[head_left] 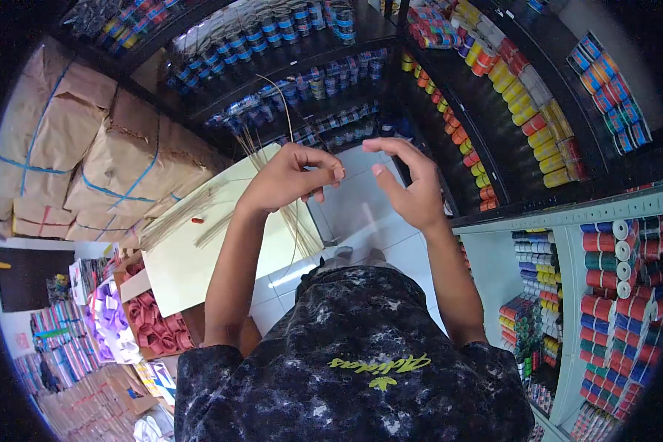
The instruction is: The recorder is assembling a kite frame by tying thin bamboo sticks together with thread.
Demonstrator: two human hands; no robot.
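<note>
My left hand (293, 177) is raised in front of me, its thumb and fingers pinched together. A long, thin, tan cane-like strand (288, 114) meets this hand, curving up above it and down below it. The exact grip is hidden behind the fingers. Opposite, my right hand (412, 180) is held up with thumb and index finger apart and nothing visible between them. Beyond my left forearm is a cream tabletop (177, 272), with several thin tan sticks (173, 221) lying across it. A small red-orange piece (197, 219) rests among them.
Dark shelves (295, 74) of wrapped spools stand ahead, and more yellow and red spools (523, 103) line the right. Brown paper-wrapped bales (110, 162) are stacked at left. Below them sits a box of red ribbon rolls (155, 320). A pale metal rack (563, 295) is close on my right.
</note>
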